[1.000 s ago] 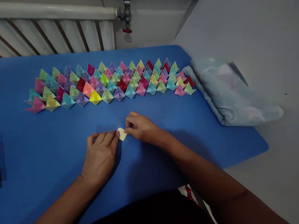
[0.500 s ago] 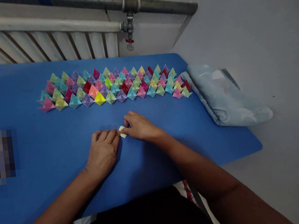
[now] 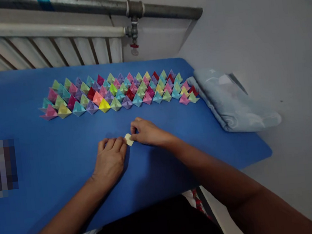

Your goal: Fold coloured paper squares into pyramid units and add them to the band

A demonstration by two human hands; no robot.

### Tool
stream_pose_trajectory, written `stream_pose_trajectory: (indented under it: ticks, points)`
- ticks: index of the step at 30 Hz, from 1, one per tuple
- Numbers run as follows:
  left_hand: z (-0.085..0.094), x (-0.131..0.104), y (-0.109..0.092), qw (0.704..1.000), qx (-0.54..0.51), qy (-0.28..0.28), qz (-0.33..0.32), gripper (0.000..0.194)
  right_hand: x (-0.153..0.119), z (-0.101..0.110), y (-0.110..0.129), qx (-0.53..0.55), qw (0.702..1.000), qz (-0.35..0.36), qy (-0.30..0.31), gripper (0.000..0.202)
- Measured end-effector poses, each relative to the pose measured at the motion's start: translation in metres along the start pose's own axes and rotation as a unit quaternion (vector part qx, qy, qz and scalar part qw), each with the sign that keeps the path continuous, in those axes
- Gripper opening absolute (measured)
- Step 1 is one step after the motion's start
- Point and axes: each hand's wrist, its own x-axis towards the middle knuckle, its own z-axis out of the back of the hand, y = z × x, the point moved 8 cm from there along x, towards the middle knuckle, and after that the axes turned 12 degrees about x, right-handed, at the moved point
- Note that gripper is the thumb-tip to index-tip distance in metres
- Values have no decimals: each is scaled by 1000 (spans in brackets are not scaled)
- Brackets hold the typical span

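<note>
A small pale yellow folded paper (image 3: 129, 139) lies on the blue table surface (image 3: 160, 161) between my hands. My left hand (image 3: 110, 159) rests palm down at its left edge, the fingers close together and the fingertips touching the paper. From the right, my right hand (image 3: 147, 132) pinches the paper's right edge between thumb and curled forefinger. Behind my hands stand several rows of small folded paper pieces (image 3: 104, 105) in pink, blue, green, purple, yellow and red.
A folded light blue patterned cloth (image 3: 227, 105) lies at the table's right side with a small white item on it. Behind the table are a white radiator (image 3: 76, 51) and a metal pipe (image 3: 91, 6) with a red-handled valve. A pixelated patch covers the left edge.
My right thumb has drawn back slightly to the right, so more of the yellow paper shows. The view has shifted a little; the rows of folded pieces have not changed.
</note>
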Motion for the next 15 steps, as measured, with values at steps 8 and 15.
stream_pose_trajectory:
  ticks: [8, 15]
  points:
    - [1, 17, 4, 997, -5, 70, 14, 30, -4, 4, -6, 72, 997, 19, -25, 12]
    - [-19, 77, 23, 974, -41, 225, -12, 18, -19, 10, -36, 324, 938, 4, -125, 16]
